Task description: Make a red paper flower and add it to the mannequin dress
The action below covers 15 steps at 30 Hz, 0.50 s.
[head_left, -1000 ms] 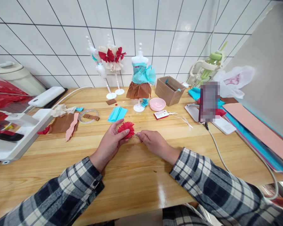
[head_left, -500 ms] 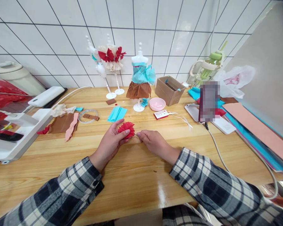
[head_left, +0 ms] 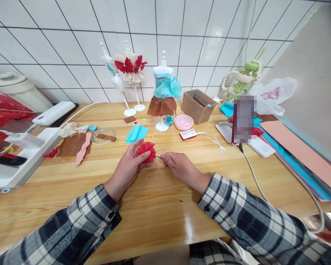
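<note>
A round, pleated red paper flower (head_left: 146,151) is pinched between the thumb and fingers of my left hand (head_left: 128,167). My right hand (head_left: 182,167) is closed on a thin metal tool (head_left: 158,156), whose tip points left at the flower's right edge; whether it touches is too small to tell. Beyond my hands lies folded turquoise paper (head_left: 137,133). Farther back a white mannequin (head_left: 163,69) wears a turquoise top (head_left: 167,86) and a brown skirt (head_left: 162,106). Two more mannequins stand to its left, one with red bows (head_left: 128,64).
Behind my right hand are a pink bowl (head_left: 184,122), a small red-and-white box (head_left: 188,135) and a cardboard box (head_left: 198,106). A phone (head_left: 243,119) stands at right beside paper sheets (head_left: 300,151). At left are a power strip (head_left: 24,162), paper scraps (head_left: 71,144) and a tape roll (head_left: 102,136).
The red flower has shifted slightly left and up in my left hand, and more of the thin tool shows between it and my right hand.
</note>
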### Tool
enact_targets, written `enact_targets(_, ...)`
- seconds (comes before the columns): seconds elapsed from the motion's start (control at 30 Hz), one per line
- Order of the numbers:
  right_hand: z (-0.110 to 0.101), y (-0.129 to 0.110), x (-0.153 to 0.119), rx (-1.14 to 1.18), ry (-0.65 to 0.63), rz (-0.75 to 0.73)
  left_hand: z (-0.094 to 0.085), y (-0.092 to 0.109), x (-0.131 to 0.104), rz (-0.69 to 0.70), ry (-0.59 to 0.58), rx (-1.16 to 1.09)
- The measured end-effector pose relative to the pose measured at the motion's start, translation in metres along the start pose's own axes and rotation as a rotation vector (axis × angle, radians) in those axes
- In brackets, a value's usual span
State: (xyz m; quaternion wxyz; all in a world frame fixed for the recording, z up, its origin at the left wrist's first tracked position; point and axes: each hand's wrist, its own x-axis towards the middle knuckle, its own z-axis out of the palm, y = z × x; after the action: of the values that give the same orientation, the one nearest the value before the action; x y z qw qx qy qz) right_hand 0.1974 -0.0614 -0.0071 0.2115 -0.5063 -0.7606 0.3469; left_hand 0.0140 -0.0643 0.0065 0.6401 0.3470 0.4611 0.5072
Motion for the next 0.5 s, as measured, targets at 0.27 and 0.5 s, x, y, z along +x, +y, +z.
enact_targets(0.27,0.0002,-0.0043,-0.0034,0.216,0.147,-0.002,0.0009,0.0015,-0.0008,-0.011,-0.018,0.036)
enact_targets(0.5,0.0064,-0.0033,-0.0011,0.244,0.107,0.021,0.0011,0.0010,-0.0014,-0.017,-0.038,0.068)
